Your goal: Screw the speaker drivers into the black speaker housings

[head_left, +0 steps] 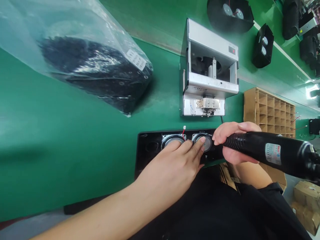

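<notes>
A black speaker panel [143,156] lies at the table's near edge, with two round silver speakers set in it. My left hand [180,160] reaches over it, fingers stretched out and touching the right speaker [207,144]. Partly under that hand is the left speaker [172,138], where a red wire with a white connector [184,128] sticks up. My right hand [236,140] is wrapped round a black electric screwdriver [257,148], held almost level at the panel's right end. The screwdriver's tip is hidden behind my fingers.
Beyond the panel stands a silver screw feeder [210,80]. A clear plastic bag [100,60] of black parts lies at left. A cardboard divider box [268,110] is at right. Black speaker housings [263,46] stand farther off, and cartons [307,200] sit low at right.
</notes>
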`<state>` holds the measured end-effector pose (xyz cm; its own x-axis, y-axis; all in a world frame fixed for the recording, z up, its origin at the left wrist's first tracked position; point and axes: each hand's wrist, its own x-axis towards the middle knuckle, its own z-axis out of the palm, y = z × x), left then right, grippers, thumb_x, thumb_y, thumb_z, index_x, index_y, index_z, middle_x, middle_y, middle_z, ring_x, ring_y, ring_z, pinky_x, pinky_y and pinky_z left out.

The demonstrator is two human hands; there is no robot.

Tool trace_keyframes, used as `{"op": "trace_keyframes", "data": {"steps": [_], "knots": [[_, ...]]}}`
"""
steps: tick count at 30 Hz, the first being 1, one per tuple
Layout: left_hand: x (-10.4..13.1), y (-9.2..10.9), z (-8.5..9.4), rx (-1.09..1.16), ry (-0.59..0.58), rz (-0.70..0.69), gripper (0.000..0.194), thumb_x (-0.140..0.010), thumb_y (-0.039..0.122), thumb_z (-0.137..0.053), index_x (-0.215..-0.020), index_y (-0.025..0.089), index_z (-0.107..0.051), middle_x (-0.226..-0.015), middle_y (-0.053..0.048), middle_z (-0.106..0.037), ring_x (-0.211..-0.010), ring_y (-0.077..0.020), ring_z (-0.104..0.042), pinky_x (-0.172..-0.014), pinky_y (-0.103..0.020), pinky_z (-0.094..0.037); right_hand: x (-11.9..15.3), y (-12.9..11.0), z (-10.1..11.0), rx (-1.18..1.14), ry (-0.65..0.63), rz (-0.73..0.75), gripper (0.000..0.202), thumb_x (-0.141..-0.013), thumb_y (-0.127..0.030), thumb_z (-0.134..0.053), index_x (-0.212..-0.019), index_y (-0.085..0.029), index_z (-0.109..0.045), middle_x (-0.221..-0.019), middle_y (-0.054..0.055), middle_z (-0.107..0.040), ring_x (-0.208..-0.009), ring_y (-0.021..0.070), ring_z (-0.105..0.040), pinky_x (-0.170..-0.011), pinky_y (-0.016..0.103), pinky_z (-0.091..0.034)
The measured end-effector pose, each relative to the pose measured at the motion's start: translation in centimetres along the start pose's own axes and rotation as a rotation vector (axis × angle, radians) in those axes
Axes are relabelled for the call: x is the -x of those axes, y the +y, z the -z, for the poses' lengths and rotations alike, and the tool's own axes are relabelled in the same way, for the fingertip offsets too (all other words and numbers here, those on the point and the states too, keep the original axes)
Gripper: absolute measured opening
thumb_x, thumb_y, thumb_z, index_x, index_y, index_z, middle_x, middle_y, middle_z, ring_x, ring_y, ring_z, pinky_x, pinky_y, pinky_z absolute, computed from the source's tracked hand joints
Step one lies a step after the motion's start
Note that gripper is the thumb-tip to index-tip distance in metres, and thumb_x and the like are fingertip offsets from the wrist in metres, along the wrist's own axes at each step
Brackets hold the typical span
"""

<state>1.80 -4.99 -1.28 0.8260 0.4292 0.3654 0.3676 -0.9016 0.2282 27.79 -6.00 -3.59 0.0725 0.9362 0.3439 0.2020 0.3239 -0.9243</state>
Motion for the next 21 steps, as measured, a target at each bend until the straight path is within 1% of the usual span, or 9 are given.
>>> {"op": "trace_keyframes", "data": {"steps": [3,5,7,9,11,13,15,17,21], "knots": [[0.1,0.1,-0.3,-0.013,0.01,0.007,0.035,-0.121,0.026,-0.074,-0.144,0.008,-0.094,-0.155,-0.016,-0.092,-0.112,-0.0305,-0.081,-0.093,-0.045,-0.059,-1.6,-3.0,-0.3,0.011,0.13,0.187,0.089,-0.101,-0.108,-0.067,-0.168,-0.05,-0.064,-0.075,-0.01,-0.064,-0.044,0.0175,-0.055,-0.044,0.034,-0.06],[0.3,0.2,-0.4,-0.023,0.012,-0.001,0.034,-0.122,0.026,-0.072,-0.142,0.01,-0.095,-0.157,-0.016,-0.091,-0.111,-0.0297,-0.081,-0.094,-0.045,-0.059,-3.7,-5.9,-0.1,0.02,0.172,0.272,0.077,-0.111,-0.103,-0.053,-0.165,-0.052,-0.068,-0.072,-0.011,-0.059,-0.04,0.0145,-0.048,-0.041,0.029,-0.056],[0.4,0.3,-0.5,-0.027,0.005,-0.014,0.034,-0.123,0.023,-0.068,-0.141,0.011,-0.095,-0.16,-0.016,-0.09,-0.111,-0.0291,-0.081,-0.093,-0.045,-0.057,-6.4,-8.6,0.0,0.033,0.178,0.292,0.067,-0.112,-0.1,-0.055,-0.151,-0.05,-0.078,-0.072,-0.01,-0.056,-0.041,0.0136,-0.051,-0.043,0.028,-0.057],[0.5,0.3,-0.6,-0.019,-0.004,-0.02,0.034,-0.123,0.021,-0.067,-0.141,0.011,-0.095,-0.161,-0.018,-0.089,-0.11,-0.0288,-0.081,-0.093,-0.045,-0.056,-8.9,-10.0,-0.4,0.0,0.143,0.271,0.057,-0.11,-0.095,-0.069,-0.138,-0.048,-0.084,-0.076,-0.008,-0.061,-0.05,0.015,-0.063,-0.051,0.03,-0.065],[0.5,0.4,-0.7,0.002,0.001,-0.005,0.034,-0.123,0.02,-0.067,-0.142,0.009,-0.094,-0.159,-0.02,-0.089,-0.111,-0.0293,-0.082,-0.094,-0.045,-0.055,-10.9,-9.7,-1.5,-0.067,0.133,0.37,0.051,-0.11,-0.087,-0.076,-0.137,-0.044,-0.087,-0.077,-0.007,-0.064,-0.05,0.0144,-0.064,-0.05,0.03,-0.063],[0.4,0.5,-0.8,0.031,0.016,0.024,0.033,-0.122,0.02,-0.07,-0.143,0.008,-0.093,-0.157,-0.021,-0.09,-0.112,-0.0301,-0.082,-0.096,-0.045,-0.055,-12.1,-8.2,-2.9,-0.105,0.188,0.464,0.052,-0.112,-0.086,-0.073,-0.14,-0.044,-0.083,-0.073,-0.008,-0.063,-0.044,0.0125,-0.055,-0.043,0.027,-0.054],[0.2,0.6,-0.8,0.056,0.026,0.048,0.033,-0.122,0.022,-0.072,-0.144,0.008,-0.093,-0.155,-0.02,-0.091,-0.112,-0.0303,-0.082,-0.097,-0.045,-0.056,-12.5,-6.5,-4.3,-0.066,0.243,0.441,0.058,-0.111,-0.095,-0.065,-0.136,-0.044,-0.074,-0.068,-0.01,-0.056,-0.038,0.0131,-0.047,-0.037,0.028,-0.044],[0.1,0.7,-0.7,0.067,0.032,0.061,0.033,-0.122,0.024,-0.072,-0.143,0.009,-0.093,-0.154,-0.019,-0.091,-0.11,-0.0299,-0.082,-0.096,-0.045,-0.056,-12.6,-5.3,-5.0,0.004,0.267,0.383,0.063,-0.11,-0.102,-0.055,-0.135,-0.045,-0.064,-0.067,-0.011,-0.052,-0.035,0.0154,-0.042,-0.035,0.032,-0.039],[0.0,0.7,-0.6,0.069,0.032,0.07,0.034,-0.122,0.025,-0.072,-0.143,0.009,-0.093,-0.152,-0.018,-0.092,-0.108,-0.0297,-0.083,-0.094,-0.046,-0.058,-12.3,-4.8,-5.1,0.003,0.274,0.327,0.075,-0.107,-0.103,-0.055,-0.159,-0.049,-0.056,-0.069,-0.01,-0.054,-0.036,0.0194,-0.042,-0.037,0.038,-0.043]]}}
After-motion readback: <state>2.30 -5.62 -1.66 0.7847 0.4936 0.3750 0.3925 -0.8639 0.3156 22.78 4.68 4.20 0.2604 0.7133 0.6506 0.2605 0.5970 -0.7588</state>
